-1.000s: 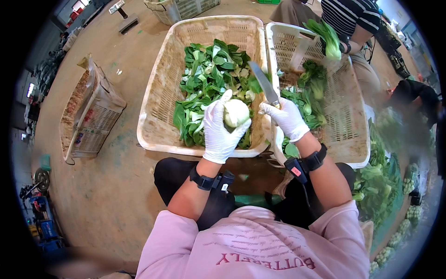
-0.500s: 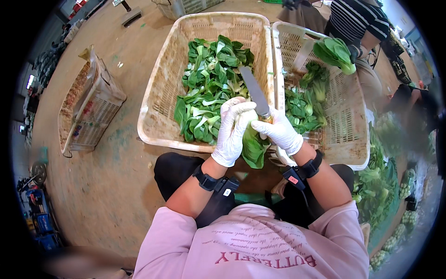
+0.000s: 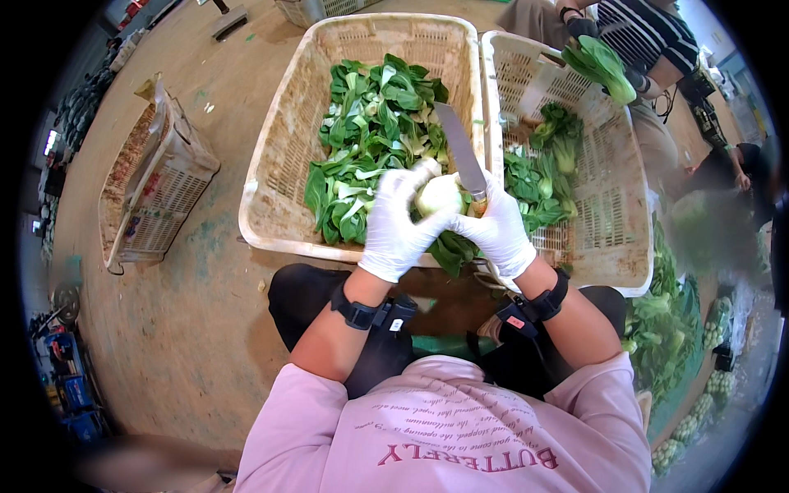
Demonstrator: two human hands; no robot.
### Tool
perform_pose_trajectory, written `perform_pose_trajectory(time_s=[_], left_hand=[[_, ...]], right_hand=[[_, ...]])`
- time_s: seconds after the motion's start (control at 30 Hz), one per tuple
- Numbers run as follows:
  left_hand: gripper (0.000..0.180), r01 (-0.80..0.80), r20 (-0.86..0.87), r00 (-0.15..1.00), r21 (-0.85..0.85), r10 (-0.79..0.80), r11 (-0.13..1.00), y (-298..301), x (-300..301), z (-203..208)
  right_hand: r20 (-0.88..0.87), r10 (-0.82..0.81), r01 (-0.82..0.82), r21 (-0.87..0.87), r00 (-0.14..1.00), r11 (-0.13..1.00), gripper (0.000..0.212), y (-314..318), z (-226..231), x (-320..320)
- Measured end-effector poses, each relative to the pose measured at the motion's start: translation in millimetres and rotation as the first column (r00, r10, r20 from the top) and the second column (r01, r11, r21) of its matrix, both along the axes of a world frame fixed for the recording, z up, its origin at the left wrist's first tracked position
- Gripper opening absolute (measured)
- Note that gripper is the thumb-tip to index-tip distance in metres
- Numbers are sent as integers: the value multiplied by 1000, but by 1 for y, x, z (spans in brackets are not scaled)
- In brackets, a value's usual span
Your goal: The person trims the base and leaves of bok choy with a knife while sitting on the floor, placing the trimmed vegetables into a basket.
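Observation:
A bok choy with a pale base (image 3: 440,195) is between my two gloved hands, over the near side of the left crate, its green leaves (image 3: 452,251) hanging toward me. My left hand (image 3: 398,222) curves around the base from the left, slightly smeared by motion. Gripped in my right hand (image 3: 500,230) is the handle of a knife (image 3: 462,152), its broad blade tilted up and away. The right thumb side is against the bok choy. Below lie many loose cut leaves (image 3: 370,156) inside the left crate (image 3: 283,164).
A second crate (image 3: 608,189) on the right contains bok choy (image 3: 534,185). Beyond it, a person in a striped shirt holds a bok choy (image 3: 604,70). Another crate (image 3: 164,197) stands on the floor at left. Heaped greens (image 3: 662,329) lie at right.
My left hand has shifted left and loosened around the bok choy, whose pale base now shows more. The knife blade stands a little more upright. The co-worker's bok choy has risen slightly.

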State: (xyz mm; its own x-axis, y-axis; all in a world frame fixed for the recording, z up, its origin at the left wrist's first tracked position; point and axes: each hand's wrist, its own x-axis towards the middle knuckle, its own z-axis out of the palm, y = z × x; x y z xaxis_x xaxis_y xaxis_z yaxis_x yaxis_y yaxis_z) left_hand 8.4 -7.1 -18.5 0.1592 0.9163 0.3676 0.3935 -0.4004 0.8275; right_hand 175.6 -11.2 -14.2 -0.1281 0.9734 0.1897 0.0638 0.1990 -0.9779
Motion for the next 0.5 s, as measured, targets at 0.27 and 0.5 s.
perform_pose_trajectory(time_s=[0.27, 0.5], left_hand=[[26, -26, 480, 853, -349, 203, 937, 4, 2, -2], [79, 281, 252, 942, -234, -221, 931, -8, 13, -7]], right_hand=[[-38, -24, 24, -7, 999, 1000, 57, -4, 5, -1], [-292, -342, 158, -508, 893, 847, 34, 21, 21, 26]])
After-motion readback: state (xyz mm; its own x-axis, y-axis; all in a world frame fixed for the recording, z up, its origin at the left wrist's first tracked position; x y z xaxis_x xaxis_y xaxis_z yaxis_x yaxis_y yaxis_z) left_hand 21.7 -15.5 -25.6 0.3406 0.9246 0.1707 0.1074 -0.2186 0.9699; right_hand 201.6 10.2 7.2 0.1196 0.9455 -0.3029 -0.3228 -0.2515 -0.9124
